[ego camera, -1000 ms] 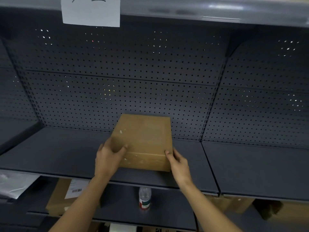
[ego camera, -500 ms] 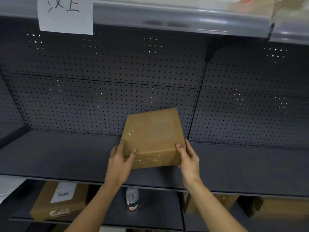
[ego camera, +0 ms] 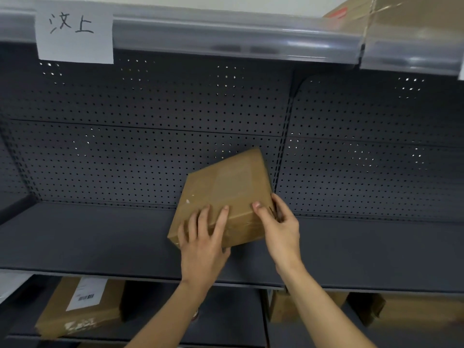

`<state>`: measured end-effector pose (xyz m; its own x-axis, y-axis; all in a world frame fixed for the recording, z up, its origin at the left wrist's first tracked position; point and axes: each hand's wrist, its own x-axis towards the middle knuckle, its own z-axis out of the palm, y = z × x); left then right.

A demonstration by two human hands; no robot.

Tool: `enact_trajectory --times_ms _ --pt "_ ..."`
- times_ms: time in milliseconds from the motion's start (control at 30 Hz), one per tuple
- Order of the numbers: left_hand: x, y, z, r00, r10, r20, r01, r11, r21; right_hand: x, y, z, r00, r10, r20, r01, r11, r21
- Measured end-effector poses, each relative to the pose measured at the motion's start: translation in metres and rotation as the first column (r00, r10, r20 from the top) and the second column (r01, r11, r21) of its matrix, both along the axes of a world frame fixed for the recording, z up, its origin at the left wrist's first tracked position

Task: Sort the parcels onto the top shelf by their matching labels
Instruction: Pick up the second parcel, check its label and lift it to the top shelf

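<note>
A brown cardboard parcel [ego camera: 226, 187] is tilted up at its far right corner over the dark middle shelf [ego camera: 100, 242]. My left hand [ego camera: 203, 244] grips its near left edge, fingers spread on top. Over at the near right corner, my right hand [ego camera: 278, 224] holds the parcel with the thumb on top. Above runs the top shelf's grey front rail [ego camera: 226, 38], carrying a white paper label [ego camera: 74, 33] with handwritten characters at the left. A taped cardboard box [ego camera: 401, 13] stands on the top shelf at the far right.
Perforated dark back panels [ego camera: 150, 121] close the shelf bay, with an upright post [ego camera: 283, 156] behind the parcel. On the lower shelf lie a labelled brown parcel [ego camera: 77, 310] at the left and more cardboard boxes [ego camera: 313, 305] at the right.
The parcel has risen and turned, its right far corner now lifted. Both hands moved rightward with it. The view has tipped upward, bringing the top rail and label further into sight.
</note>
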<state>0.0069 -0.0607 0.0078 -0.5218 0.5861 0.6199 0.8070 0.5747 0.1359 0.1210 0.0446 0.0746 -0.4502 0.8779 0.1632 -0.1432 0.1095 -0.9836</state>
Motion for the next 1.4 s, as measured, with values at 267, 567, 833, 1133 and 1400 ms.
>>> enact_trajectory --times_ms 267,567,833,1133,1400 --pt "0.014 0.006 0.011 0.949 -0.087 0.302 -0.005 0.956 0.294 0.026 0.009 -0.005 0.998 0.056 -0.007 -0.055 0.994 0.09" --pt "0.045 0.008 0.016 0.472 -0.644 0.602 -0.225 0.573 0.788 0.026 0.032 -0.057 0.968 0.21 0.14 -0.161 0.94 -0.3" --pt "0.06 0.014 0.01 0.153 -0.842 0.518 -0.468 0.4 0.788 0.032 0.027 -0.06 0.922 0.372 -0.11 -0.373 0.77 -0.517" --pt "0.029 -0.017 0.008 0.187 -0.852 0.489 -0.467 0.361 0.807 0.036 0.035 -0.047 0.957 0.269 -0.111 -0.288 0.931 -0.225" --pt "-0.028 -0.068 0.025 0.51 -0.632 0.584 -0.083 0.639 0.764 0.049 0.034 -0.036 0.945 0.328 -0.002 -0.326 0.938 -0.114"
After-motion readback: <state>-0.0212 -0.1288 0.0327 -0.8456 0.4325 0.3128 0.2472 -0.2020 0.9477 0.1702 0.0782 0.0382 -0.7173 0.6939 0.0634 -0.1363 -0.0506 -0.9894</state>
